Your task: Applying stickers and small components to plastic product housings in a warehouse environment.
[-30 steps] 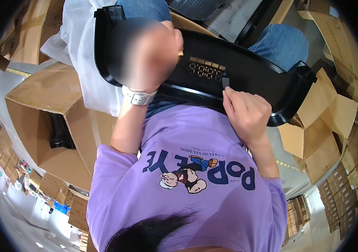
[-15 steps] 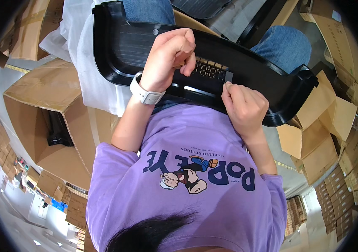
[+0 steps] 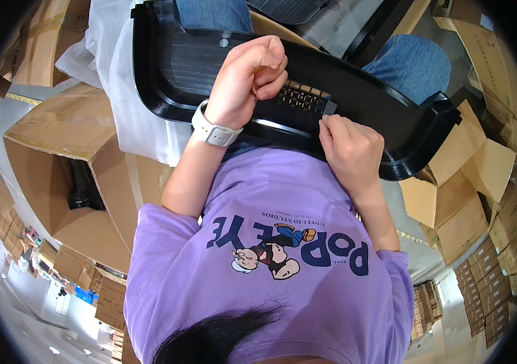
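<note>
Black moulded plastic fills the upper middle of the view: a long curved panel (image 3: 392,115) with a raised rim lies across the person's lap, over the blue jeans (image 3: 413,60), running from upper left to the right. Its left part is a ribbed, mesh-like field, and near its middle sits a small grid of tan slots (image 3: 301,97). The left hand (image 3: 246,82), with a white wristwatch (image 3: 214,130) on its wrist, rests on the panel just left of that grid. Its fingers are curled in toward the palm in a loose fist; whether anything lies inside it cannot be told. The right hand (image 3: 349,148) sits at the panel's near rim, just below and right of the grid, with thumb and fingertips pinched together on a small grey piece (image 3: 329,108) at the grid's right end — the piece touches the panel there. The two hands are near each other, with the grid between them. Both forearms come up from a purple T-shirt (image 3: 210,285) bearing a cartoon print, and dark hair shows at the lower edge. A white plastic sheet (image 3: 131,115) lies under the panel's left end. Brown cardboard boxes (image 3: 64,127) stand to the left, with more open boxes (image 3: 459,182) to the right — one on the left holds a dark part (image 3: 82,188).
</note>
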`<action>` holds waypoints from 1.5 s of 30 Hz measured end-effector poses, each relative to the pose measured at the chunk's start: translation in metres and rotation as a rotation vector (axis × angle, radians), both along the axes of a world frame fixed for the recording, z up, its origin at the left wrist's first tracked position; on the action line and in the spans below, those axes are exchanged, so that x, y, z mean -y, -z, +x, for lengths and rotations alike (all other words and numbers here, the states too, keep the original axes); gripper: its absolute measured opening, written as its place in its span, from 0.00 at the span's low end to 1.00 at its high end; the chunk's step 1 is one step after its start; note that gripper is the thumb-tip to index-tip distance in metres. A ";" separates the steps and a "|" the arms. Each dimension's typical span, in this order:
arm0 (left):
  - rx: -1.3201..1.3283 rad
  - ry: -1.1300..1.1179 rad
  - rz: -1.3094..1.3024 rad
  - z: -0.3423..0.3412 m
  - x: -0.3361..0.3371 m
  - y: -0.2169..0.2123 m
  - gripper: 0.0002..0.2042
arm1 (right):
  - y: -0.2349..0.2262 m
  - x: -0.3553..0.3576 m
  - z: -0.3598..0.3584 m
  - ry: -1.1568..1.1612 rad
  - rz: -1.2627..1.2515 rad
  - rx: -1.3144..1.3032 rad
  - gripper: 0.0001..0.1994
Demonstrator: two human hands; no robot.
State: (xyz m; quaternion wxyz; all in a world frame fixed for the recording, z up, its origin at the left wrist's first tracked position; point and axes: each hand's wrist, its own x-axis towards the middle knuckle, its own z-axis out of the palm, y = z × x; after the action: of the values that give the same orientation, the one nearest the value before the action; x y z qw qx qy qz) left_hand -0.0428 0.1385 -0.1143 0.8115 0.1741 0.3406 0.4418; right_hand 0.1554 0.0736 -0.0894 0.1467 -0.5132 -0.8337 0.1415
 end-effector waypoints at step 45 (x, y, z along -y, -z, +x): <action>-1.972 0.210 1.371 -0.139 -0.010 -0.179 0.23 | -0.129 0.000 0.050 0.215 0.110 -0.764 0.10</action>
State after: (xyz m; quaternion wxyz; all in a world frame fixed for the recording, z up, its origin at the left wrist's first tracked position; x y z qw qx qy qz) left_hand -0.1819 0.1490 0.0649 -0.0267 0.8584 0.4928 0.1398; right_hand 0.2054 0.0734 0.0394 0.4875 -0.4991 -0.6672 0.2610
